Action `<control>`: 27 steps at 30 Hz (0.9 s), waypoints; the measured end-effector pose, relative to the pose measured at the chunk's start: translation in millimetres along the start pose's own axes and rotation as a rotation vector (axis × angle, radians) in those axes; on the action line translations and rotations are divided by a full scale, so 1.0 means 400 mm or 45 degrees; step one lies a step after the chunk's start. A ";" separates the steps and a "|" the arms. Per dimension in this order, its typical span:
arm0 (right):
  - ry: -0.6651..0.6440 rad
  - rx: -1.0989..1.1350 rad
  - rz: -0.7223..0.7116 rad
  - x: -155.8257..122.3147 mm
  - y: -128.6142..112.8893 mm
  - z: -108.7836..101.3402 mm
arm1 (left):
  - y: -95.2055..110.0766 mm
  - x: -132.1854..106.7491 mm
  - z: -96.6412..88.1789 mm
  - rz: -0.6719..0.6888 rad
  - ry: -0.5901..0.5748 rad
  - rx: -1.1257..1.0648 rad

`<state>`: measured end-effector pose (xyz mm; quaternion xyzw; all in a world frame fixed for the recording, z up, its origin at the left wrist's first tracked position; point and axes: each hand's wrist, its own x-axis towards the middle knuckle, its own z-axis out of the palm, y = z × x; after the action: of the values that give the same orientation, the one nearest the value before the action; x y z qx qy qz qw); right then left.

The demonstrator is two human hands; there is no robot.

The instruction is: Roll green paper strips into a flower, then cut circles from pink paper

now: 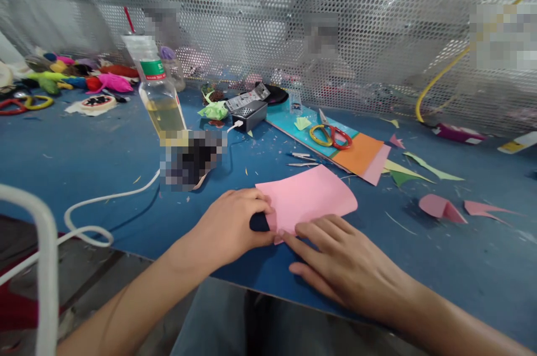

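A sheet of pink paper (308, 197) lies on the blue table in front of me, its right end curling up. At its left edge, my left hand (235, 222) curves round with fingertips and thumb closed on the paper's narrow left part. My right hand (335, 252) rests at the near edge, fingers stretched out and spread, the index fingertip touching the near left corner by my left thumb. Beyond the sheet lie thin pen-like tools (302, 159). Scissors with yellow and red handles (331, 135) lie on a stack of coloured paper (363, 152).
A bottle of yellowish liquid (161, 101) stands at the back left, near a blurred-out phone-like object (193, 160). A white cable (126, 195) runs left from there. A grey box (250, 115) sits behind. Pink scraps (440, 207) lie right. Perforated metal (268, 15) closes the back.
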<state>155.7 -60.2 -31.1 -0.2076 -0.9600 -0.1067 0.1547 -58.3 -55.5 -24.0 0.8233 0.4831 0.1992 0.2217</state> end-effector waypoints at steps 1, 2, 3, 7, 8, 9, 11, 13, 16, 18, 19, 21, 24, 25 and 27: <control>-0.010 -0.014 0.004 0.001 -0.011 -0.001 | 0.002 0.001 -0.003 -0.012 -0.013 -0.003; -0.004 -0.031 0.009 0.000 -0.022 -0.001 | 0.003 0.003 -0.005 -0.028 -0.025 0.001; 0.007 -0.052 0.018 -0.001 -0.030 0.001 | 0.004 0.004 -0.007 -0.044 -0.033 0.010; 0.000 -0.121 0.109 -0.016 -0.040 0.003 | 0.007 0.006 -0.011 -0.103 -0.048 0.063; -0.009 -0.123 0.138 -0.023 -0.037 0.001 | 0.008 0.006 -0.011 -0.114 -0.054 0.077; -0.018 -0.118 0.163 -0.032 -0.032 -0.002 | 0.008 0.006 -0.012 -0.124 -0.059 0.090; -0.035 -0.104 0.222 -0.055 -0.016 -0.008 | 0.009 0.005 -0.013 -0.134 -0.073 0.106; -0.048 -0.094 0.300 -0.086 0.004 -0.014 | 0.009 0.005 -0.015 -0.135 -0.090 0.111; -0.057 -0.062 0.451 -0.138 0.040 -0.018 | 0.006 0.007 -0.016 -0.133 -0.116 0.101; -0.079 -0.041 0.564 -0.169 0.065 -0.019 | 0.003 0.009 -0.016 -0.136 -0.128 0.093; -0.102 -0.045 0.628 -0.183 0.077 -0.019 | 0.001 0.010 -0.015 -0.139 -0.134 0.090; -0.177 -0.079 0.758 -0.205 0.097 -0.018 | -0.002 0.011 -0.014 -0.149 -0.146 0.083; -0.293 -0.104 0.887 -0.222 0.115 -0.020 | -0.003 0.011 -0.014 -0.164 -0.164 0.066; -0.310 -0.088 0.905 -0.222 0.118 -0.020 | -0.002 0.010 -0.014 -0.165 -0.165 0.064; -0.299 -0.010 0.928 -0.219 0.122 -0.020 | -0.001 0.009 -0.016 -0.158 -0.165 0.070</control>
<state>254.8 -51.1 -46.6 -0.5467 -0.8340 -0.0241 0.0707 -60.4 -51.0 -18.7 0.8087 0.5231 0.1181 0.2416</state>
